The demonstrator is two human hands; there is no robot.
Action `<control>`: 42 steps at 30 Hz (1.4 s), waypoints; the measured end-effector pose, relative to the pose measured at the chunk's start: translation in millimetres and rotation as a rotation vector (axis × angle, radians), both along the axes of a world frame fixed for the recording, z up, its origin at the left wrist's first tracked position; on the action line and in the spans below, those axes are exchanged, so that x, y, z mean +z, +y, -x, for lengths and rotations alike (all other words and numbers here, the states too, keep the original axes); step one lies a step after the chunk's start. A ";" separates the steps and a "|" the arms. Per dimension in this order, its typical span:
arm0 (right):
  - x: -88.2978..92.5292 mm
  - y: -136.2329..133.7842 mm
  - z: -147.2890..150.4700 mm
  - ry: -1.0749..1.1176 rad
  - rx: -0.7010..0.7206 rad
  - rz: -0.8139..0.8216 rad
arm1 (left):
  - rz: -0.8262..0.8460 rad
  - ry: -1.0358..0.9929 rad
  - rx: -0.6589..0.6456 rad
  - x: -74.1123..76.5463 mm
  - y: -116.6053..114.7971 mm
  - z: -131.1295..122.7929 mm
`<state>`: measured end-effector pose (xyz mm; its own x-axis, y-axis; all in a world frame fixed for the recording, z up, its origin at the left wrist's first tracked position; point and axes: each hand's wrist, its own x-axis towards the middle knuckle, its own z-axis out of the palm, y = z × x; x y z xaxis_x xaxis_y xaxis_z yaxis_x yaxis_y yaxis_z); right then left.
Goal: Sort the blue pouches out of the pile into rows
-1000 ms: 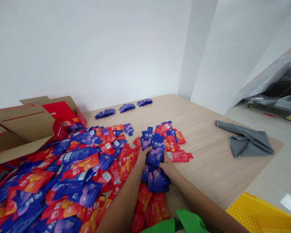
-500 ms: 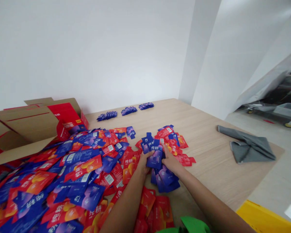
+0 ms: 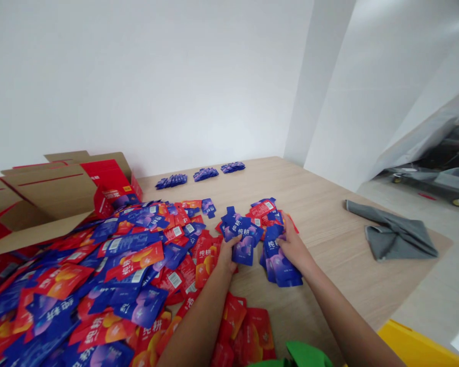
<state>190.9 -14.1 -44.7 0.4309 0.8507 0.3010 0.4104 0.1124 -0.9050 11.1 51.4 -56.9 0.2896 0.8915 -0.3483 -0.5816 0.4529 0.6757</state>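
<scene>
My left hand (image 3: 227, 252) grips a fanned bunch of blue pouches (image 3: 240, 235) just above the wooden table (image 3: 329, 224). A little to its right, my right hand (image 3: 292, 246) is closed on a second stack of blue pouches (image 3: 278, 262), which hangs down toward the table. Both hands hover at the right edge of a big heap of red and blue pouches (image 3: 110, 265). A small cluster of red pouches (image 3: 263, 208) lies just beyond my hands. More red pouches (image 3: 245, 331) lie under my forearms.
An open cardboard box with red flaps (image 3: 57, 193) lies on its side at the left. Three small rows of blue pouches (image 3: 201, 175) sit at the table's far edge. A grey cloth (image 3: 396, 234) rests at the right, and a yellow crate (image 3: 424, 346) stands below right.
The single bundle of blue pouches held by both hands has been split. My right hand has moved right with its stack, while my left keeps the fanned bunch.
</scene>
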 end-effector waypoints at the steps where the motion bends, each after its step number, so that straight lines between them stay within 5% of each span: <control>1: 0.1 -4.1 -5.6 -0.005 -0.017 -0.015 | 0.003 0.002 0.018 -0.1 0.3 -0.1; 6: 7.4 -26.5 -21.1 0.070 -0.031 -0.047 | -0.056 0.053 0.026 -2.8 0.2 -3.4; 11: 13.6 -21.2 3.5 0.298 0.134 -0.016 | -0.145 0.166 -0.124 -4.6 -5.2 -5.7; 18: -13.1 21.6 30.0 0.319 -0.012 0.011 | -0.136 0.203 -0.203 -4.6 -4.6 -7.2; 23: -23.8 27.7 30.5 0.189 -0.012 -0.017 | -0.230 0.188 -0.313 -5.1 -5.0 -5.7; 34: -19.2 22.0 34.4 0.036 -0.085 -0.082 | -0.202 0.333 -0.206 -8.4 -7.5 -7.5; 42: -26.9 20.2 40.6 0.054 -0.100 0.087 | -0.285 0.475 -0.184 -4.6 -13.8 -9.2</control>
